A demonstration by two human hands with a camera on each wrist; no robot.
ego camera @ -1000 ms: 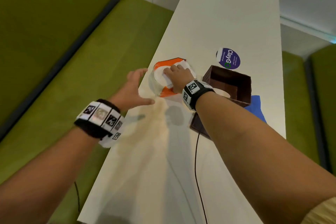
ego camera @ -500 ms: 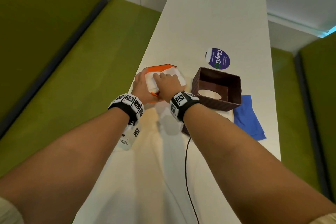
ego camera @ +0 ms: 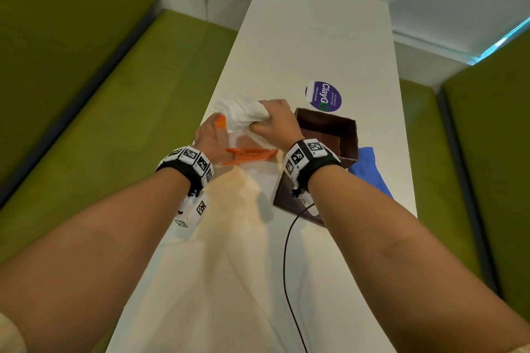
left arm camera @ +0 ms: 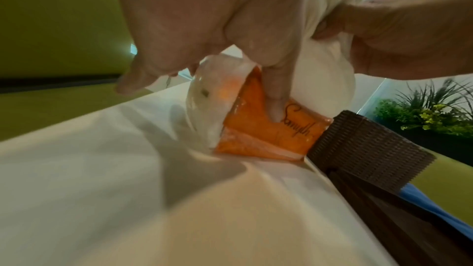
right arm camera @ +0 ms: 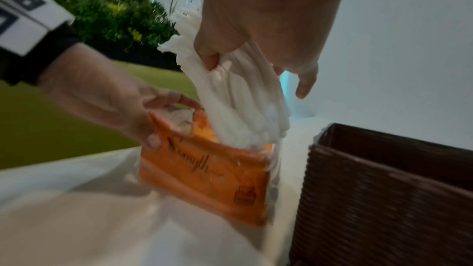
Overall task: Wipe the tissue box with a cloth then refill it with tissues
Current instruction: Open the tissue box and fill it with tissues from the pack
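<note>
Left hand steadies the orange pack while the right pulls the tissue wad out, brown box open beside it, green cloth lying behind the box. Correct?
Not quite: the cloth is blue, not green, as the head view shows. The rest holds: left hand grips the orange pack, right hand pulls the tissue wad, brown box open beside it.

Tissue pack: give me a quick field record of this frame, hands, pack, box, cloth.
left hand: grips the orange tissue pack, holding it on the table
right hand: grips a wad of white tissues, partly out of the pack
tissue box: brown, woven, open, right of the pack; no tissues seen inside
box lid: lies flat beside the box
cloth: blue, on the table beside the box, untouched
</note>
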